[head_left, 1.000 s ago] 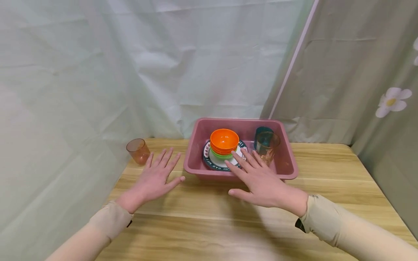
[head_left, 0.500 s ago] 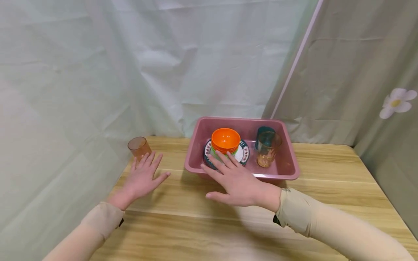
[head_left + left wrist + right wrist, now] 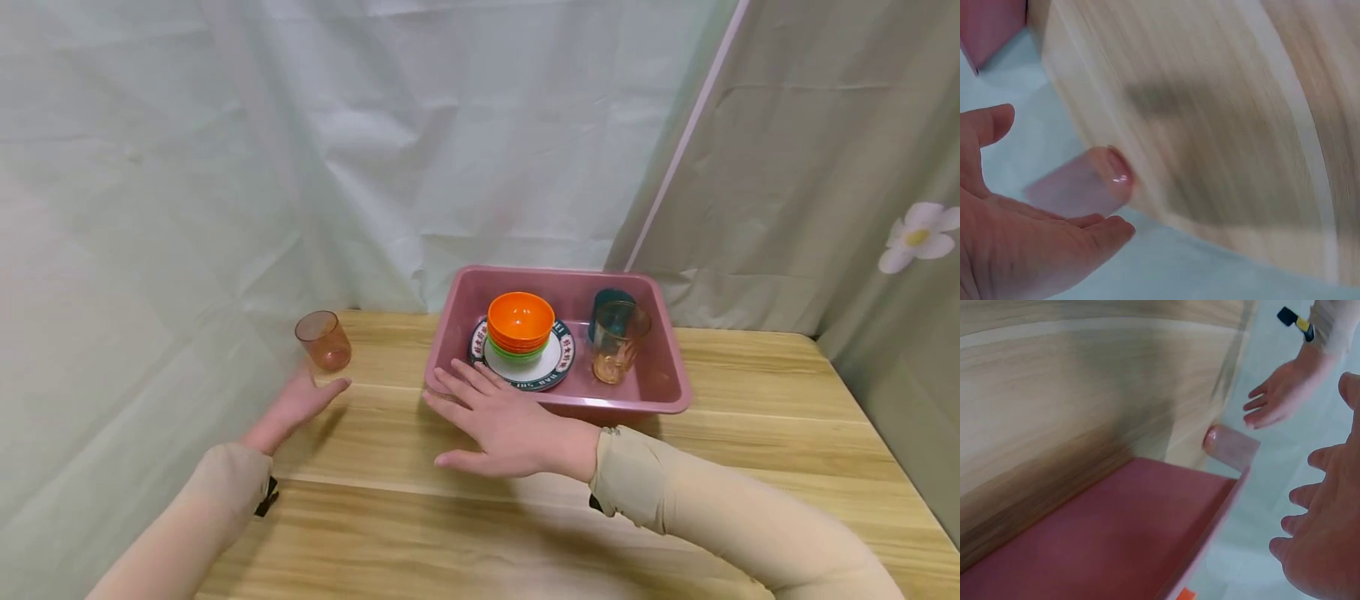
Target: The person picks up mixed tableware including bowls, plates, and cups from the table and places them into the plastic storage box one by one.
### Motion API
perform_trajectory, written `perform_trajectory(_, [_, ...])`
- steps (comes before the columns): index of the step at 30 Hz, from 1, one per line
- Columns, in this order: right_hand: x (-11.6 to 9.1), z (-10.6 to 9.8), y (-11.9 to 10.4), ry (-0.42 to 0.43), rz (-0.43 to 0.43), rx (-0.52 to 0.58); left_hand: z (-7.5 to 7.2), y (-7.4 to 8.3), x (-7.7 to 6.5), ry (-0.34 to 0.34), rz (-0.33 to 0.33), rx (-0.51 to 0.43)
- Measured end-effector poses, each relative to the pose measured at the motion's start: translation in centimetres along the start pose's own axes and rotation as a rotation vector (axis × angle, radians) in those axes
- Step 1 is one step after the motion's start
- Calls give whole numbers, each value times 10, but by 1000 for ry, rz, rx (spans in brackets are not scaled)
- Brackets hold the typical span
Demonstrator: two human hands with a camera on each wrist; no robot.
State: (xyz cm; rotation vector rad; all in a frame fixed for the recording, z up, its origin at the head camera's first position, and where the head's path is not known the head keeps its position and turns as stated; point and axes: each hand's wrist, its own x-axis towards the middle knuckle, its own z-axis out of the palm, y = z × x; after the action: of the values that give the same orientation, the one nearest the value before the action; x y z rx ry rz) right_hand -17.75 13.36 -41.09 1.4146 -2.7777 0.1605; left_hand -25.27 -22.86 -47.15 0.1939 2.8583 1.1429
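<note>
A clear reddish tumbler (image 3: pixel 328 343) stands upright at the table's back left corner. My left hand (image 3: pixel 296 402) is just in front of it, thumb spread apart from the fingers; in the left wrist view the tumbler (image 3: pixel 1082 187) shows beyond the gap of the left hand (image 3: pixel 1029 240). Over the near left edge of a pink plastic basin (image 3: pixel 600 402) hovers my right hand (image 3: pixel 513 429), palm down, fingers spread, holding nothing. The right wrist view has the right hand (image 3: pixel 1329 519) above the basin's outer wall (image 3: pixel 1110 537), with the left hand (image 3: pixel 1288 394) beside the tumbler.
Inside the basin, stacked orange bowls (image 3: pixel 521 321) sit over a green bowl (image 3: pixel 517 353) on a dark-rimmed plate (image 3: pixel 558 367). To their right stand an amber glass (image 3: pixel 618 346) and a dark teal cup (image 3: pixel 611 297). Pale curtains (image 3: pixel 480 150) hang behind the wooden table (image 3: pixel 765 400).
Both hands have moved left. The left hand has come up to the tumbler and turned more sideways; the right has swept from the basin's middle to its near left corner.
</note>
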Motion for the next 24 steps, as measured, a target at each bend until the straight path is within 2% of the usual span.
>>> perform_trajectory(5, [13,4,-7,-23,-19,-25,1,-9,15,16,-128,-226])
perform_trajectory(8, [21,6,-10,-31,-17,-23,6,-13,23,64,-195,-336])
perform_trajectory(10, [26,8,-12,-38,-13,-20,10,-14,29,103,-207,-397])
perform_trajectory(12, [29,9,-13,-46,-4,-18,14,-13,33,138,-228,-424])
perform_trajectory(18, [37,13,-12,-63,9,-16,20,-12,41,194,-346,-431])
perform_trajectory(24, [47,14,-9,-91,32,-19,25,-19,53,307,-331,-485])
